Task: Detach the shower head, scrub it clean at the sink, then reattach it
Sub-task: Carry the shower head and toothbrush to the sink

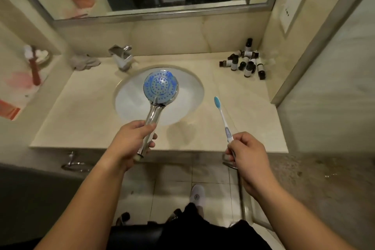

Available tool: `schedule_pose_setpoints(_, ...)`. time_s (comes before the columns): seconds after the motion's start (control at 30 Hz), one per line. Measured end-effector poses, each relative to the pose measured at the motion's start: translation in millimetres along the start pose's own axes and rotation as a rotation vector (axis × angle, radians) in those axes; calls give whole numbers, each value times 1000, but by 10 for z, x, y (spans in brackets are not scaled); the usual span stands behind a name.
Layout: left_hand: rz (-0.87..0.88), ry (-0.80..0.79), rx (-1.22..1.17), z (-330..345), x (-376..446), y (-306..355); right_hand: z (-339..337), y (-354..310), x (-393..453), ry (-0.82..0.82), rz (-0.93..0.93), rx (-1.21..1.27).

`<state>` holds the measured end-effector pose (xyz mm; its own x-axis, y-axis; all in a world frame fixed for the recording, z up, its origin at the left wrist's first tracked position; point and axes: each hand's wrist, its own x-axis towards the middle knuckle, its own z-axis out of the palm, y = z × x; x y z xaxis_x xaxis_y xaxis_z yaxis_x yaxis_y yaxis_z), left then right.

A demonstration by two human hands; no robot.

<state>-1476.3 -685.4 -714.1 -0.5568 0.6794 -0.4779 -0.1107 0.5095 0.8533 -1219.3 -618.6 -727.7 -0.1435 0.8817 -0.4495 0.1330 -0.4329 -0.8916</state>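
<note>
The shower head (160,87) has a blue face dotted with rings of little nozzle holes, and a shiny chrome handle. The toothbrush (223,118) is white with teal-blue bristles. The surface (85,111) is cream marble, the sink (188,97) white, and the little bottles (246,63) are dark with white labels.

Detached chrome shower head (160,87), blue-smeared face up, tilted over the white sink (194,95).
</note>
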Motion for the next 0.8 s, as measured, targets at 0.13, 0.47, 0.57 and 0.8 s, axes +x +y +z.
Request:
schedule_pose_setpoints(0.13,33,-32,18,-212,393,219,232,-68,74,58,0,-69)
schedule_pose_setpoints(0.47,29,-60,36,-568,808,209,738,-170,241,97,-52,-146)
schedule_pose_setpoints(0.57,15,-85,61,-656,998,165,936,-166,346,120,-41,-140)
schedule_pose_setpoints(0.8,34,-152,147,-731,1995,12,1516,-10,1117,189,-81,-200)
